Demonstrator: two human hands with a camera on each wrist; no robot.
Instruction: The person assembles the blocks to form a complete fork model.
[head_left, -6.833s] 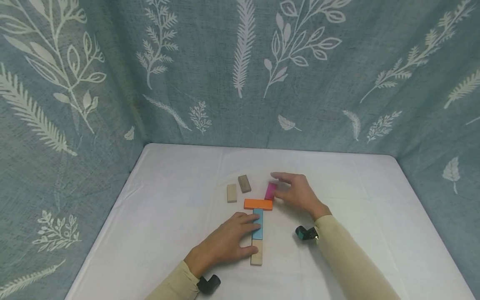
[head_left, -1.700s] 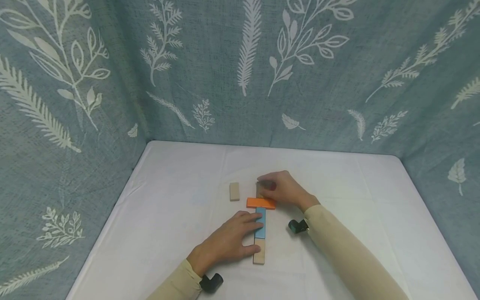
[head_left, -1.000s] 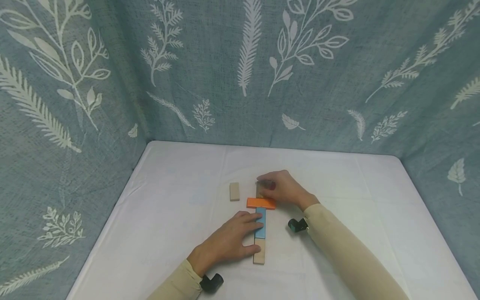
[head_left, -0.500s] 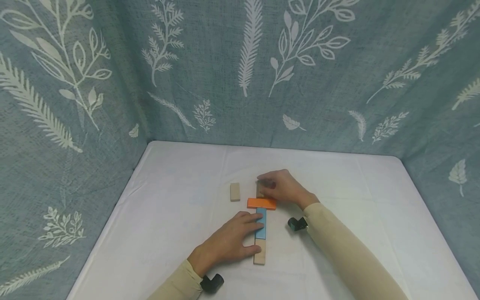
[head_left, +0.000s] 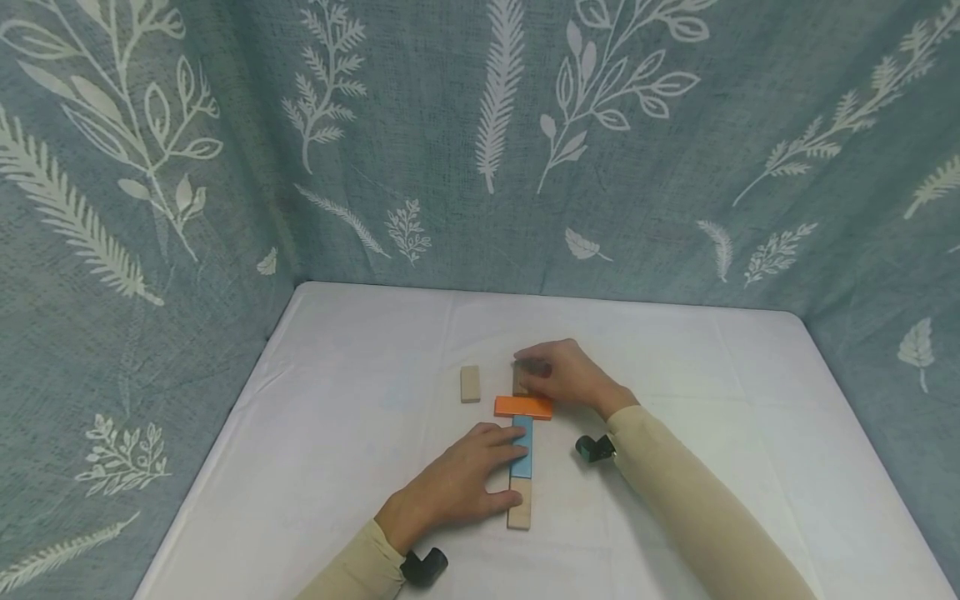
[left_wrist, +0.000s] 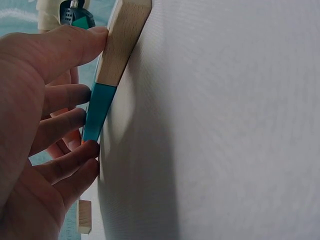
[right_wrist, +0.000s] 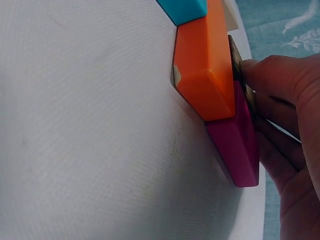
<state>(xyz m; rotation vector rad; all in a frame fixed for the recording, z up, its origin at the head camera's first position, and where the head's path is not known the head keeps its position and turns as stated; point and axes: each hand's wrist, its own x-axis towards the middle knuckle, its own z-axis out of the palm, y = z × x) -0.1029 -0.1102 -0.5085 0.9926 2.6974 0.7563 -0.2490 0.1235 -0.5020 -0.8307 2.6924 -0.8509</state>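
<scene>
A light wooden block (head_left: 519, 512) and a blue block (head_left: 522, 462) lie end to end, with an orange block (head_left: 522, 407) across the far end. My left hand (head_left: 457, 479) rests along this row, thumb on the light block and fingertips at the blue one. Beyond the orange block, my right hand (head_left: 570, 379) pinches a dark brown wooden block (head_left: 519, 380) between thumb and fingers. In the right wrist view a magenta block (right_wrist: 240, 145) touches the orange block's far side, beside the dark one; the hand mostly hides it in the head view.
Another light wooden block (head_left: 470, 384) lies alone to the left of the right hand. A white cloth covers the table (head_left: 360, 400), and a patterned blue-green curtain (head_left: 420, 167) hangs behind it and at both sides.
Since the earliest frame, my right hand has left the magenta block and brought the dark brown block rightward against the orange one. Over the last second both hands stay nearly still.
</scene>
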